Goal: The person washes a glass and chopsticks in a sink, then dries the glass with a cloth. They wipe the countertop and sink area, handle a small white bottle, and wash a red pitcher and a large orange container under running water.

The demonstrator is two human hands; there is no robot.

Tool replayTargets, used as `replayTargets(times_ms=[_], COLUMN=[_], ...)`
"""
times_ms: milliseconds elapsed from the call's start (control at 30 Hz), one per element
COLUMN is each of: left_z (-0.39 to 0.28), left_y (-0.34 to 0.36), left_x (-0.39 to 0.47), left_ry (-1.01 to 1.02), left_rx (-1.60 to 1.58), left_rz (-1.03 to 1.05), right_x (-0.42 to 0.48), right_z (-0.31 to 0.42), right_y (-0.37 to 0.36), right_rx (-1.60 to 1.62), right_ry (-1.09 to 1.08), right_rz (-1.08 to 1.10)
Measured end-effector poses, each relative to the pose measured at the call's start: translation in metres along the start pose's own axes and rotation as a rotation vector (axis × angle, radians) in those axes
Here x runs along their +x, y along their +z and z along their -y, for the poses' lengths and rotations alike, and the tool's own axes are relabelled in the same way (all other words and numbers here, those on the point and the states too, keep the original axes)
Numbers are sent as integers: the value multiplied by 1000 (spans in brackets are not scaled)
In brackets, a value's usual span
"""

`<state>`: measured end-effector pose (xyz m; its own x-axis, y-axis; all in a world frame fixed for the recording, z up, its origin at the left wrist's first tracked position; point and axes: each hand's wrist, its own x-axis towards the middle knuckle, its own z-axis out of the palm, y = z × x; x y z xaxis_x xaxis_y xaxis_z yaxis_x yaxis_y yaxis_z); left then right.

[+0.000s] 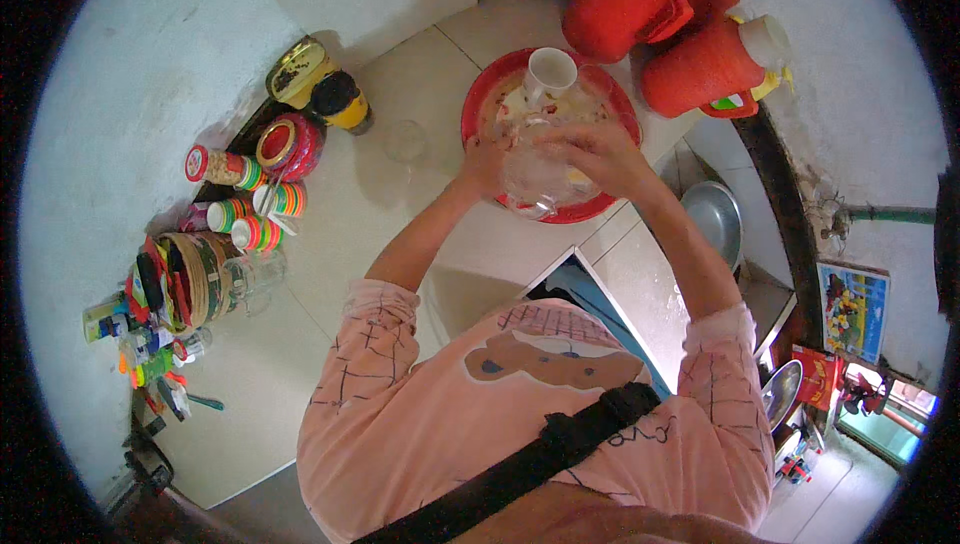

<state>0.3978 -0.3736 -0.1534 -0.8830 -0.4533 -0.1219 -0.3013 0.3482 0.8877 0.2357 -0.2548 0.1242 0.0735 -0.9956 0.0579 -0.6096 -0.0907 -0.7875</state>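
Between both hands is a clear, see-through vessel (534,178), glass or plastic, tilted above a round red-rimmed tray (477,97). My left hand (486,163) grips its left side. My right hand (600,156) wraps it from the right, its fingers reaching over the top. The vessel's far end is partly hidden by my fingers. On the tray's far side stands a white cup (551,72), just beyond the vessel. The tray's inner surface is pale with reddish marks. A faint round clear object (405,141) rests on the tiled counter to the left of my left hand.
Red plastic jugs (628,11) line the back right, one jug (701,67) lying tilted. Along the left wall are a yellow-lidded container (300,71), a red jar (291,148), striped cups (257,232) and a woven basket (199,277). A metal bowl (712,223) sits right of my forearm.
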Motion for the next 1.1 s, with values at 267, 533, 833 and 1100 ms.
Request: replayTargets(times_ms=[267, 533, 833, 1100], left_z=[-57, -126, -98, -63], left_y=[2, -2, -74, -89], left_x=[-37, -152, -174, -132], left_ry=[152, -125, -475, -538], left_rx=[138, -879, -951, -1017], left_rz=[-151, -347, -885, -695], right_x=[104, 136, 152, 136], right_z=[-66, -92, -115, -130], right_y=[49, 69, 83, 61], right_rx=[-665, -856, -927, -456], right_ry=[-275, -136, -12, -150], right_rz=[212, 456, 314, 290])
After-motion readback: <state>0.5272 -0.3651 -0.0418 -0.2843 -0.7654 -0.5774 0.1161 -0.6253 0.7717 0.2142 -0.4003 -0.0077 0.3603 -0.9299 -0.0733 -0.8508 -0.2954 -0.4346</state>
